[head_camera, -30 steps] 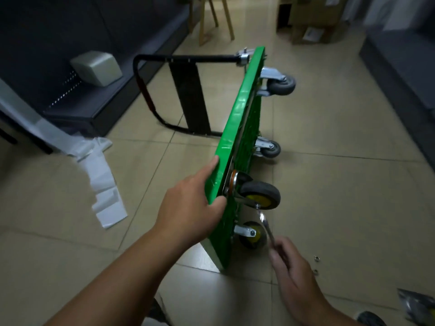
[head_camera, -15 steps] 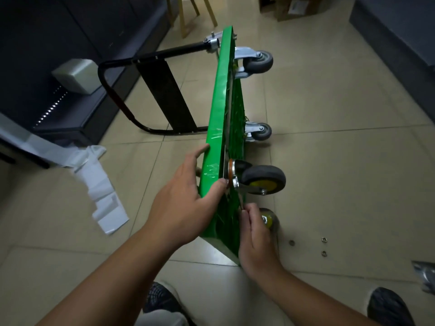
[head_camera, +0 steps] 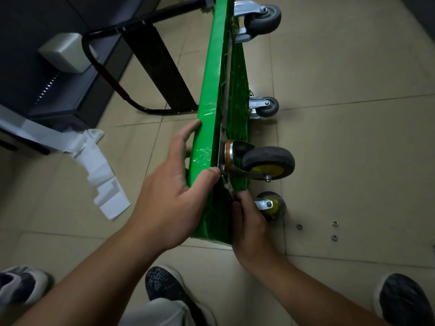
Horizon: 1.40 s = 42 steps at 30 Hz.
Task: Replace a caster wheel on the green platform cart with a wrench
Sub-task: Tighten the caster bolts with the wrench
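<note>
Both hands grip: my left hand (head_camera: 169, 196) the upended green plastic cart (head_camera: 211, 78), my right hand (head_camera: 249, 222) a half-hidden steel wrench (head_camera: 229, 188), best seated squarely by the grey-and-yellow caster wheel (head_camera: 268, 161).

Dim indoor light, frame underexposed overall. Soft diffuse sheen on the floor tiles (head_camera: 353, 67); shadows soft-edged. The dark shelving (head_camera: 35, 20) at upper left loses detail. Straight lines bow toward frame edges, wide-angle. The white paper (head_camera: 103, 175) looks slightly smeared; the green cart (head_camera: 211, 78) edge is reasonably sharp. Fine noise throughout.

Left hand (head_camera: 169, 194) grips green cart (head_camera: 211, 78) edge, thumb across rim; right hand (head_camera: 249, 229) curled round wrench (head_camera: 230, 189); forearms extended.
</note>
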Motion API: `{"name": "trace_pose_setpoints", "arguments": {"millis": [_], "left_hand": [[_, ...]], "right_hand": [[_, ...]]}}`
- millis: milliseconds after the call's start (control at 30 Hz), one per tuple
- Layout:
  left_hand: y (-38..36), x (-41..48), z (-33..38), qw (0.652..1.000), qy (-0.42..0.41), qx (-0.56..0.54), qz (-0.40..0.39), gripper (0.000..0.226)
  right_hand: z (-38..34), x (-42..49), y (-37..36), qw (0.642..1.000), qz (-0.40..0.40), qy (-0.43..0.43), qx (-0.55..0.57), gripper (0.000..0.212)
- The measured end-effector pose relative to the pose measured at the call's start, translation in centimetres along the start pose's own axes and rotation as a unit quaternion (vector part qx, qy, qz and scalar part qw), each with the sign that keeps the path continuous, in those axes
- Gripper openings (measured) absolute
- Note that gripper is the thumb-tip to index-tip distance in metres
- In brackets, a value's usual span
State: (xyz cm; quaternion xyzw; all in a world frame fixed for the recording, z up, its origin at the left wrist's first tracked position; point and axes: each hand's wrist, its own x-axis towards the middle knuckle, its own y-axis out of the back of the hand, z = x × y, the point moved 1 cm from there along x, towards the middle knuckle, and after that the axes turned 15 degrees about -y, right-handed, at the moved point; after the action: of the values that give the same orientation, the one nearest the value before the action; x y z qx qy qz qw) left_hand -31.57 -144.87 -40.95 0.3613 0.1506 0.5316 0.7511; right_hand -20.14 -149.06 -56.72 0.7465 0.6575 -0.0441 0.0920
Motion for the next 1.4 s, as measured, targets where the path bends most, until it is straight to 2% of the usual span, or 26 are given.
{"name": "trace_pose_setpoints", "arguments": {"millis": [200,433,567,700,800,867,1000,1200,1400], "left_hand": [[-0.2,0.0,0.0,1.0,-0.004,0.004,0.011,0.073],[-0.3,0.1,0.1,1.0,0.0,0.025,0.014,0.068],[-0.5,0.4,0.3,0.999,-0.001,0.042,0.012,0.071],[-0.5,0.3,0.4,0.999,0.002,0.038,0.013,0.07],[-0.3,0.2,0.7,0.999,0.007,0.034,0.011,0.069],[-0.1,0.3,0.9,0.999,0.01,0.031,0.009,0.069],[0.3,0.6,0.8,1.0,0.0,0.018,-0.011,0.072],[0.2,0.4,0.1,1.0,-0.01,0.003,-0.001,0.075],[-0.1,0.2,0.3,1.0,-0.016,-0.008,0.008,0.075]], "right_hand": [[-0.6,-1.0,0.7,0.999,-0.019,0.027,-0.009,0.032],[-2.6,-2.4,2.6,0.999,-0.034,-0.016,-0.033,0.024],[-5.0,-4.0,4.2,0.99,-0.104,-0.091,0.014,0.03],[-8.5,-5.5,4.6,0.956,-0.168,-0.203,0.13,0.034],[-10.0,-6.9,4.3,0.943,-0.192,-0.225,0.155,0.038],[-9.7,-8.0,4.1,0.957,-0.158,-0.203,0.136,0.038],[-6.2,-7.6,4.6,0.995,-0.061,-0.078,0.009,0.038],[-2.9,-0.5,4.1,0.992,0.071,0.078,-0.072,0.015],[-0.8,1.5,1.8,0.997,-0.008,0.059,-0.039,0.032]]}}
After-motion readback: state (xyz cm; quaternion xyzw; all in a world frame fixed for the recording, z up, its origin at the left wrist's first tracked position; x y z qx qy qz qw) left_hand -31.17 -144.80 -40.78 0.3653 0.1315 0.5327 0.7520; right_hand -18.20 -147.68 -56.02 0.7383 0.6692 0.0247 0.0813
